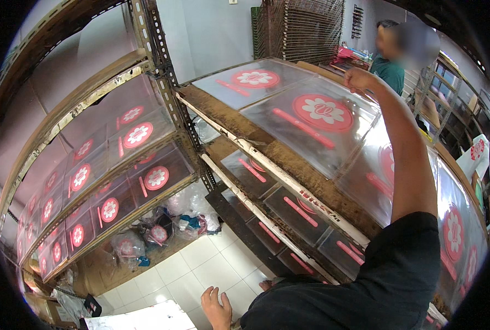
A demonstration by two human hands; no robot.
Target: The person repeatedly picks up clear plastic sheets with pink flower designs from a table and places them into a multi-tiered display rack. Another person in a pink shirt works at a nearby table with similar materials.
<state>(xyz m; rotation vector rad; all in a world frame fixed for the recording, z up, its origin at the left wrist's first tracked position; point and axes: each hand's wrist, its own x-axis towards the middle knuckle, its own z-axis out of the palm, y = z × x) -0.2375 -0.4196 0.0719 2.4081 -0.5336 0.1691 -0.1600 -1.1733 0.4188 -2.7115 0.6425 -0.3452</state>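
Glossy clear sheets (311,125), printed pink
We see them flat, side by side, from twelve to four o'clock, bearing white flowers on discs.

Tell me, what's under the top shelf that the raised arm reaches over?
Lower shelves show there, holding clear sheets with pink prints. The top shelf hides their far parts, and the black sleeve covers more; what lies there cannot be seen.

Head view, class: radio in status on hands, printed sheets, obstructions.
Right hand curled near upper shelf's far edge, grip unclear; left hand low, open. Printed sheets lying flat. Right arm hides some.
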